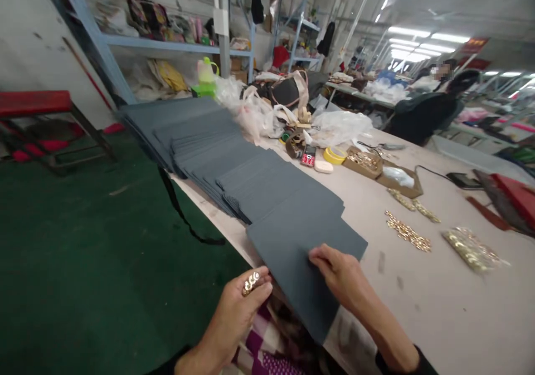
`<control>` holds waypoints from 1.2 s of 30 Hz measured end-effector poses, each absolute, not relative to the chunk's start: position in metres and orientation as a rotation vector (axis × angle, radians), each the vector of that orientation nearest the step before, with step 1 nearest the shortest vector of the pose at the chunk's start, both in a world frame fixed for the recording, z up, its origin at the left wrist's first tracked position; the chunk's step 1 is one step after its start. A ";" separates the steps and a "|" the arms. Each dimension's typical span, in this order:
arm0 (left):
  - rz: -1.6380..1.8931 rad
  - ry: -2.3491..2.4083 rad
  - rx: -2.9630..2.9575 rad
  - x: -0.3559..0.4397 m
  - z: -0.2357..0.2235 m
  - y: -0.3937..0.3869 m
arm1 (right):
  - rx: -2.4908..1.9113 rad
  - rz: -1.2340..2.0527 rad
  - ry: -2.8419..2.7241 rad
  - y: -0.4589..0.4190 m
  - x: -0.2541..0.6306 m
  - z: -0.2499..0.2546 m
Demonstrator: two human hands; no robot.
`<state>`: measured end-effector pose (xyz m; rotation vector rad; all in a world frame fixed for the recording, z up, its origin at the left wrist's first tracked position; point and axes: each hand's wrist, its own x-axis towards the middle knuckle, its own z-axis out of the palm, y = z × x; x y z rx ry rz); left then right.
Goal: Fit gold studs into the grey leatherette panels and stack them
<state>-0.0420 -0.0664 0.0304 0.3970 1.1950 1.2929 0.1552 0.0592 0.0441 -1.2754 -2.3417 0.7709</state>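
My left hand (240, 308) is closed around several small gold metal rings (251, 282), which show between the thumb and fingers. It hovers beside the near-left edge of a dark blue-grey panel (301, 252) that juts a little over the table edge. On that panel rests my right hand (340, 277), its fingers curled and the fingertips pressed together at the surface. Whatever they pinch, if anything, is hidden. Behind lies a fanned row of similar blue-grey panels (213, 146), overlapping along the table's left edge.
On the pale table (460, 313) lie a pile of gold rings (407, 231), a clear bag of gold pieces (472, 249), cardboard trays (363, 163), yellow tape (334, 155) and a red phone (309, 156). A black strap (179, 210) hangs off the left edge. A person (434, 107) sits beyond.
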 end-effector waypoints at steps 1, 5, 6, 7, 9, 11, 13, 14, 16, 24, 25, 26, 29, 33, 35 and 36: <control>1.307 1.157 0.433 -0.040 0.029 -0.068 | -1.279 0.888 -2.375 0.049 0.162 0.048; 1.306 1.032 0.487 -0.027 0.023 -0.076 | -1.318 1.316 -2.301 0.026 0.177 0.053; 1.298 1.011 0.479 -0.024 0.021 -0.077 | -1.354 1.402 -2.197 0.026 0.178 0.051; 1.291 0.995 0.470 -0.021 0.021 -0.077 | -1.388 1.484 -2.073 0.028 0.178 0.048; 1.280 0.980 0.461 -0.016 0.021 -0.075 | -1.414 1.648 -1.837 0.032 0.175 0.040; 1.254 0.986 0.454 -0.012 0.025 -0.072 | -1.382 1.773 -1.687 0.036 0.171 0.033; 1.232 1.000 0.434 -0.011 0.028 -0.070 | -1.348 1.834 -1.626 0.037 0.167 0.031; 1.222 1.015 0.423 -0.010 0.030 -0.069 | -1.343 1.853 -1.614 0.037 0.165 0.031; 1.203 1.053 0.404 -0.009 0.030 -0.068 | -1.353 1.870 -1.615 0.037 0.162 0.032; 1.134 1.076 0.404 -0.006 0.024 -0.065 | -1.366 1.929 -1.631 0.041 0.161 0.034; 1.129 1.075 0.398 -0.006 0.024 -0.064 | -1.362 1.936 -1.625 0.042 0.161 0.034; 1.124 1.072 0.388 -0.007 0.025 -0.063 | -1.360 1.939 -1.619 0.042 0.161 0.033; 1.116 1.101 0.381 -0.006 0.029 -0.064 | -1.363 1.949 -1.601 0.040 0.160 0.033; 1.109 1.203 0.526 -0.003 0.037 -0.064 | -1.366 1.801 -1.704 0.038 0.160 0.040; 1.086 1.258 0.645 -0.004 0.041 -0.060 | -1.376 1.501 -1.868 0.040 0.163 0.045; 1.086 1.291 0.757 -0.006 0.042 -0.055 | -1.389 1.320 -1.943 0.042 0.165 0.048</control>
